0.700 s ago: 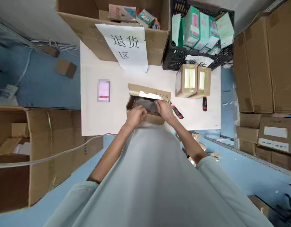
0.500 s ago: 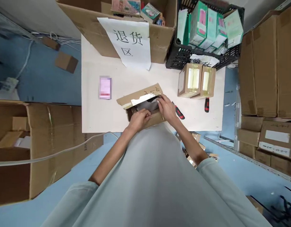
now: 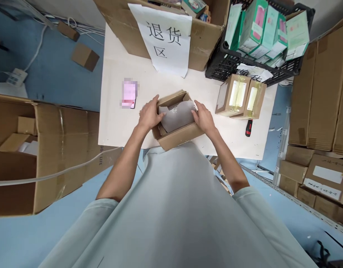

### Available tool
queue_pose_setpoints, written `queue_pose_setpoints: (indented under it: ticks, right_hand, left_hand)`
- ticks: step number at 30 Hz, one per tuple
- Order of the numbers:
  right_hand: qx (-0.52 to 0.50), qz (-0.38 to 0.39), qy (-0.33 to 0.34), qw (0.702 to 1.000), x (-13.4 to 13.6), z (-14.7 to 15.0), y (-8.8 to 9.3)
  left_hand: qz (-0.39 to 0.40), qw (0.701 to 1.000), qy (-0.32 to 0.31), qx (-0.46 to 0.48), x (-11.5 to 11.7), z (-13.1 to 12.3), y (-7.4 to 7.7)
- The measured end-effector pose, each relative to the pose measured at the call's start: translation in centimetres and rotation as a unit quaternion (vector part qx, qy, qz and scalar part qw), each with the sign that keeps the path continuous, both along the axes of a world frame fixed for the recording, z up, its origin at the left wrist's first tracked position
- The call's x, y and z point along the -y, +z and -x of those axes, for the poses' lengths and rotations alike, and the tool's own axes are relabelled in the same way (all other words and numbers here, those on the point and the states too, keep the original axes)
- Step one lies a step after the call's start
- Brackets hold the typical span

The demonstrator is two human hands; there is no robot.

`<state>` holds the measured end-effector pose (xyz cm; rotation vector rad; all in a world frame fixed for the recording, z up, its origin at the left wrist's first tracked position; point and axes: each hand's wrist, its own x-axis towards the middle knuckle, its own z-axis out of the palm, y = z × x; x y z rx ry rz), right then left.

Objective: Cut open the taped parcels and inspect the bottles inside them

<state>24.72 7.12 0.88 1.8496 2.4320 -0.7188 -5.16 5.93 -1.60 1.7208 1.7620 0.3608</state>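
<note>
An open cardboard box [image 3: 177, 139] sits at an angle on the white table, close to my body. Inside it shows a curved grey sheet [image 3: 178, 116] with a notched edge; whatever is beneath is hidden. My left hand [image 3: 148, 116] grips the left end of the box, its thumb over the rim and its fingers along the outside. At the opposite end my right hand [image 3: 204, 117] holds the right side, with the thumb at the edge of the grey sheet.
A pixelated pink item [image 3: 129, 91] lies left on the table [image 3: 112, 126]. Two taped boxes [image 3: 234, 95] and a red-black handle [image 3: 249, 128] are at right. Behind stand a large carton [image 3: 201, 48] with a paper sign [image 3: 168, 41] and a black crate [image 3: 223, 61] of green boxes.
The box's raised flap no longer covers its opening, and the grey sheet shows more fully. Both hands have moved apart to the box's ends. A red-black knife beside the box is out of sight.
</note>
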Motion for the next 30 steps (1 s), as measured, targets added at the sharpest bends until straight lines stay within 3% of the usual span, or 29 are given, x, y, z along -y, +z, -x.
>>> queue_pose_setpoints:
  ticks: [2,5,9,11,13,15,21,25,30]
  right_hand:
    - [0.013,0.016,-0.006,1.0,0.7,0.0,0.4]
    - [0.033,0.029,-0.036,0.998,2.6,0.0,1.8]
    - [0.062,-0.01,-0.091,0.994,5.8,0.1,4.3]
    - [0.043,0.004,-0.06,0.997,6.5,0.4,5.1]
    - [0.02,0.068,0.017,0.997,6.2,1.0,5.1]
    - [0.015,0.133,0.087,0.987,5.0,1.8,4.3]
    - [0.123,0.246,0.181,0.944,0.0,4.3,-0.2]
    - [0.196,0.265,0.24,0.913,-1.2,5.4,-2.6]
    - [0.209,0.252,0.26,0.908,-1.0,6.1,-3.4]
  left_hand:
    - [0.028,1.0,0.0,0.005,-0.6,0.0,-0.7]
    - [0.009,1.0,-0.016,0.023,-1.2,-1.0,-1.2]
    - [-0.018,0.997,-0.055,0.053,-1.8,-3.2,-1.6]
    - [-0.027,0.995,-0.075,0.062,-2.1,-4.0,-1.8]
    - [-0.034,0.993,-0.092,0.065,-2.2,-4.5,-2.0]
    - [-0.038,0.992,-0.104,0.065,-2.3,-4.7,-2.1]
    - [-0.011,0.992,-0.103,0.072,-2.1,-4.5,-1.4]
    - [0.027,0.991,-0.106,0.077,-2.7,-3.7,-0.9]
    - [0.03,0.991,-0.079,0.108,-3.1,-1.4,0.1]
